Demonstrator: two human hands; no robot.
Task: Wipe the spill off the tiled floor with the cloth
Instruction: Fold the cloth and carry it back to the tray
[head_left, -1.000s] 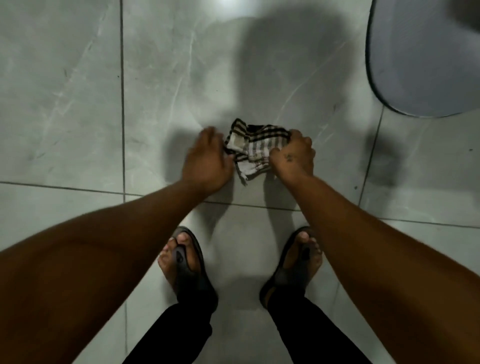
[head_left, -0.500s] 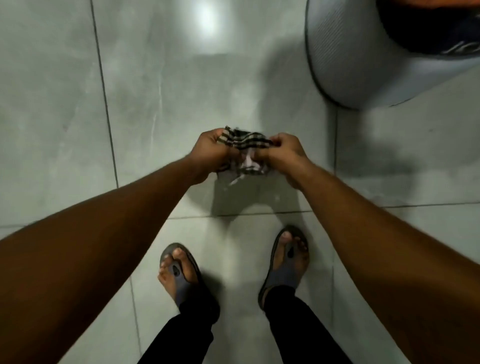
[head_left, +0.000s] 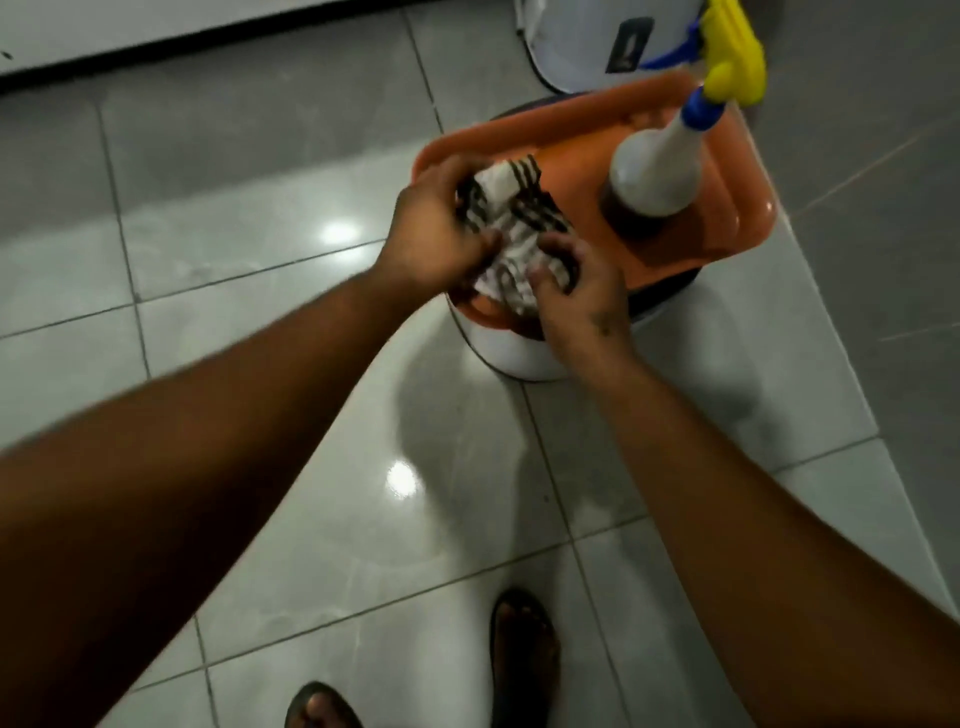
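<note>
The black-and-white striped cloth (head_left: 514, 228) is bunched up over the near left part of an orange tray (head_left: 587, 156). My left hand (head_left: 441, 228) grips the cloth's left side. My right hand (head_left: 582, 291) holds its near right end with fingers pressed into it. The grey tiled floor (head_left: 322, 519) below looks glossy with light reflections; I cannot make out a spill on it. Motion blur softens the whole frame.
The orange tray rests on a white bucket (head_left: 519, 353). A white spray bottle with a blue and yellow head (head_left: 670, 161) stands on the tray's right side. Another white bucket (head_left: 597, 41) stands behind. My sandalled feet (head_left: 524, 660) are near the bottom edge.
Both hands lifted the cloth off the floor and carried it up to the orange tray on the bucket. The view swung from the floor tiles to the bucket.
</note>
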